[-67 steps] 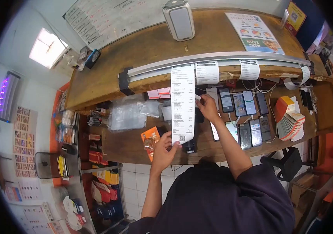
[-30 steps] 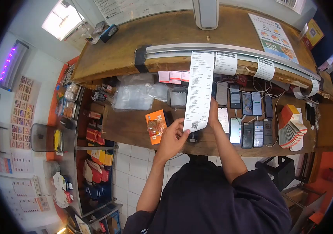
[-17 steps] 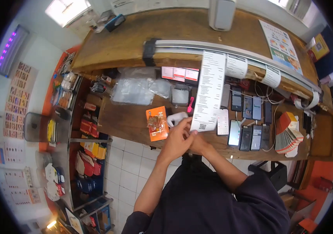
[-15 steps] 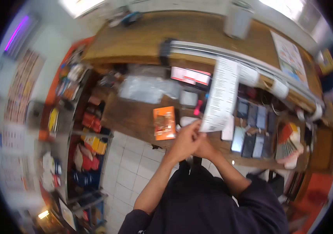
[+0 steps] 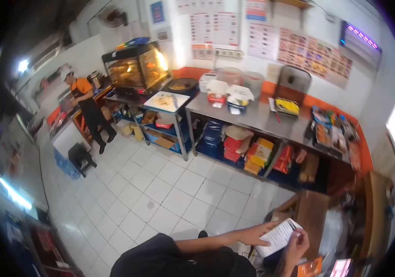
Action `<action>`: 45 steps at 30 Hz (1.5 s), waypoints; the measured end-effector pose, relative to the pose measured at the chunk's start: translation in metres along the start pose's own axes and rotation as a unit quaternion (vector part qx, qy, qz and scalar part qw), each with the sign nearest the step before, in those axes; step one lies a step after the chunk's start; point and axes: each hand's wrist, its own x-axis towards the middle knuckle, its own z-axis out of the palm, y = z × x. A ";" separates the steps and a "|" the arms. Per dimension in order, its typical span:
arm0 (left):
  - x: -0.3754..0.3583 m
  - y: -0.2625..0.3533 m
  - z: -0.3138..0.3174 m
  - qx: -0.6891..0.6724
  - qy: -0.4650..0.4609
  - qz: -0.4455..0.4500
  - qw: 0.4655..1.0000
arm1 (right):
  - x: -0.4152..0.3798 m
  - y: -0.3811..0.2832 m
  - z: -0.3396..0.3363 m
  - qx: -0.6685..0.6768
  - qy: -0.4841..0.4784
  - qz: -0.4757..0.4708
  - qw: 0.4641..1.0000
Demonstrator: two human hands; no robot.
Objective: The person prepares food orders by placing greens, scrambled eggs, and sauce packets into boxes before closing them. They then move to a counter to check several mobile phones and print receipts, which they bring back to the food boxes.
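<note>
A printed white paper slip (image 5: 277, 238), like a long receipt, is between my hands at the lower right. My left hand (image 5: 254, 234) grips its left edge, with the thumb over the front. At the opposite edge, my right hand (image 5: 299, 243) has its fingers bent and pinched at the paper's upper corner. Dark bars show on the slip near those fingers. Below my right hand lies an orange packet (image 5: 310, 267), partly cut off by the frame. A device with a lit pink and white screen (image 5: 340, 267) sits beside it.
Beyond the wooden desk (image 5: 311, 211), a steel counter (image 5: 262, 119) carries open food boxes (image 5: 240, 98) and a yellow tray (image 5: 287, 106). Left of it are a white cutting board (image 5: 166, 101) and a lit glass display case (image 5: 137, 68). A co-worker (image 5: 86, 104) stands near a dark stool (image 5: 81, 159).
My view has swung left from the desk to the room and counter. The paper hung out long before; now it appears shorter, held at both sides by my hands.
</note>
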 end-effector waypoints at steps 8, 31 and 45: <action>-0.207 0.181 -0.199 0.283 0.326 -0.023 0.902 | 0.051 -0.110 0.366 0.141 -0.406 -0.052 0.902; -0.550 0.269 -0.745 0.440 0.794 0.031 0.419 | 0.009 -0.216 1.104 0.066 -0.835 -0.247 0.487; -0.808 0.328 -1.135 0.284 0.861 0.146 0.395 | -0.010 -0.317 1.538 -0.105 -0.866 -0.290 0.394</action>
